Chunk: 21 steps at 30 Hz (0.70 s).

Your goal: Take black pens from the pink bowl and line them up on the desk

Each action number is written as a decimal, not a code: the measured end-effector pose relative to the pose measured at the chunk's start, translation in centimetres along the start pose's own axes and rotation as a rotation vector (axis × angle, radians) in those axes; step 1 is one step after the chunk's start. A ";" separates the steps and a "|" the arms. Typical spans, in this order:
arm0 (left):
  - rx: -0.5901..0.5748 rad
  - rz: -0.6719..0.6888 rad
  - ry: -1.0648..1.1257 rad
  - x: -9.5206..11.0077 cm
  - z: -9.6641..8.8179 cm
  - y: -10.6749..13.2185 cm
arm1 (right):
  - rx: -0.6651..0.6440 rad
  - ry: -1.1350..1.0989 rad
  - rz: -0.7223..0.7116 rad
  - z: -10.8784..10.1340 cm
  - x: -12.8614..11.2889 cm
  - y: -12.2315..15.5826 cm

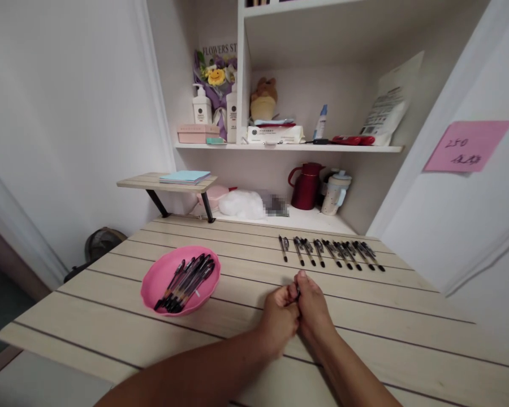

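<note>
My left hand (280,316) and my right hand (314,308) meet above the table, with their fingers closed together. Between the fingertips shows a small dark sliver of a pen (298,290); the fingers hide most of it. Left of my hands sits a pink bowl (150,282) with scalloped edges. A bundle of black-capped gel pens (186,285) lies slantwise in it. Beyond my hands, several similar pens (343,254) lie side by side in a row, their dark ends toward me. One pen (283,249) is at the row's left end.
A slatted wooden table (237,254) carries all this. At its back left stands a small raised shelf (139,180) with blue paper (185,177) on it. A red jug (307,186) and a pale cup (336,193) stand in the cabinet behind. A pink note (469,146) hangs on the right wall.
</note>
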<state>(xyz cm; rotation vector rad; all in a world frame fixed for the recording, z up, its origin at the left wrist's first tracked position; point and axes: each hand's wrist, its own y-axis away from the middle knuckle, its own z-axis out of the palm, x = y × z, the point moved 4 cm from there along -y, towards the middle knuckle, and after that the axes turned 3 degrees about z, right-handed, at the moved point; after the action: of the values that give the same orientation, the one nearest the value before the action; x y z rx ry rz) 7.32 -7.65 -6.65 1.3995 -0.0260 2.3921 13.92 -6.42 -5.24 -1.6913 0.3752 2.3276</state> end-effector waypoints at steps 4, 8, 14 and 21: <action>-0.101 -0.046 -0.095 0.8 -0.3 0.0 | -0.070 -0.081 0.069 -0.5 -0.4 -0.4; -0.270 -0.141 -0.142 1.4 -0.5 -0.1 | -0.067 -0.164 0.015 -1.5 -1.9 -1.2; -0.400 -0.205 -0.198 2.1 -0.9 0.1 | -0.018 -0.307 -0.098 -4.0 -3.3 -3.5; -0.243 -0.239 -0.035 2.1 -2.2 -0.6 | 0.135 0.065 -0.005 -5.7 -2.3 -5.7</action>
<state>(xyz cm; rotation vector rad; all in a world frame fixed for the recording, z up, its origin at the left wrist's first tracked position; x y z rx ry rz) 4.69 -6.02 -6.09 1.2549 -0.1451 2.0912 21.66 -3.13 -5.15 -1.7037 0.5270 2.1949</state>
